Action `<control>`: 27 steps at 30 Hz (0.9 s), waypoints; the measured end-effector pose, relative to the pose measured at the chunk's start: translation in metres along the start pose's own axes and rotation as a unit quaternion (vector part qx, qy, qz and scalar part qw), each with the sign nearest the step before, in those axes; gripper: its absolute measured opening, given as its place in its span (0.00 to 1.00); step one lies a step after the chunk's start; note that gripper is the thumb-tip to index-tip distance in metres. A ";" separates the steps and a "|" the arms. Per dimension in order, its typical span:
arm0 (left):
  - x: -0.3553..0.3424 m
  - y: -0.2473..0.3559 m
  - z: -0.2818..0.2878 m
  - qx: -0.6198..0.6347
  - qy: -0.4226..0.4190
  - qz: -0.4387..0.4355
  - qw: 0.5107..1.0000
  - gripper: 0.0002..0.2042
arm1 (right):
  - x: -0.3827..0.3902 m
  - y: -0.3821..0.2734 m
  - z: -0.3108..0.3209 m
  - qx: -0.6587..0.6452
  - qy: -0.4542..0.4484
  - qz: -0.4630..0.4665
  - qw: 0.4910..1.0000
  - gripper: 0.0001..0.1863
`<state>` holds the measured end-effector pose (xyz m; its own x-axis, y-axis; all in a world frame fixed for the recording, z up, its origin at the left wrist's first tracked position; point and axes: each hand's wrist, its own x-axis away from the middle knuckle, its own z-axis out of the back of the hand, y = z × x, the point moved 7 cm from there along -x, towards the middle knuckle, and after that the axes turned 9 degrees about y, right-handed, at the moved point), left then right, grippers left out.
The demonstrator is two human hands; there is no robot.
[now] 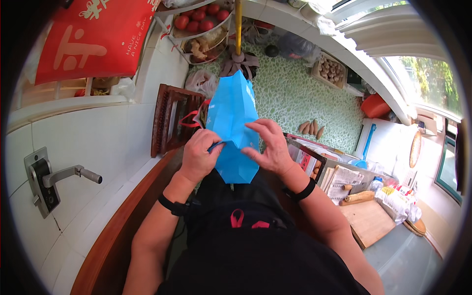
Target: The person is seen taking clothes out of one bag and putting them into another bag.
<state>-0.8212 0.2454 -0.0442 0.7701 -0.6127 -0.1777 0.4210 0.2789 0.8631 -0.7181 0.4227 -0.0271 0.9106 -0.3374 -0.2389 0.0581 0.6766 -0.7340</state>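
Observation:
A bright blue shopping bag (232, 113) with white print hangs upright in front of my body. My left hand (198, 153) is closed on the bag's near left edge, where a short darker blue strip (215, 145) sticks out from the fingers. At the bag's right side, my right hand (273, 150) has its fingers spread and curved, thumb and fingertips close to or touching the blue panel. I cannot tell whether they press on it. The bag's inside is hidden. Each wrist wears a black band.
A dark wooden chair (169, 118) stands left of the bag, by a tiled wall with a door handle (64, 178). Ahead are a rack of tomatoes (195, 25), a yellow-handled mop (239, 29) and sweet potatoes (310, 129) on the floor. A chopping board (368, 216) lies at right.

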 end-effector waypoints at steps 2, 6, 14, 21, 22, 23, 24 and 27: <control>-0.002 0.002 0.004 -0.029 -0.004 -0.008 1.000 0.09 | 0.000 -0.012 -0.011 0.010 -0.009 0.014 1.000 0.20; -0.009 0.005 0.005 -0.040 -0.012 -0.020 0.999 0.09 | 0.010 0.007 -0.031 0.023 -0.040 -0.008 0.999 0.14; -0.005 -0.047 0.012 0.039 -0.024 0.077 0.996 0.09 | 0.021 0.052 -0.053 -0.184 -0.150 -0.234 0.943 0.11; -0.001 -0.044 0.008 0.140 -0.044 0.180 0.973 0.10 | 0.022 0.037 -0.046 -0.240 -0.194 -0.284 0.908 0.12; 0.002 -0.048 0.007 0.154 -0.061 0.205 0.965 0.09 | 0.025 0.038 -0.047 -0.253 -0.175 -0.287 0.907 0.12; 0.005 -0.052 0.006 0.168 -0.078 0.231 0.955 0.09 | 0.027 0.039 -0.049 -0.265 -0.157 -0.289 0.906 0.13; 0.007 -0.057 0.007 0.166 -0.079 0.232 0.955 0.09 | 0.028 0.039 -0.053 -0.267 -0.157 -0.289 0.906 0.13; 0.016 -0.080 0.004 0.218 -0.074 0.282 0.931 0.09 | 0.030 0.041 -0.066 -0.287 -0.155 -0.288 0.900 0.16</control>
<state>-0.8443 0.2102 -0.1140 0.7214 -0.5642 0.4016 -0.2901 0.2805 0.9150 -0.7158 0.3975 -0.1067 0.8726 -0.2643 0.4108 0.4178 -0.0319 -0.9080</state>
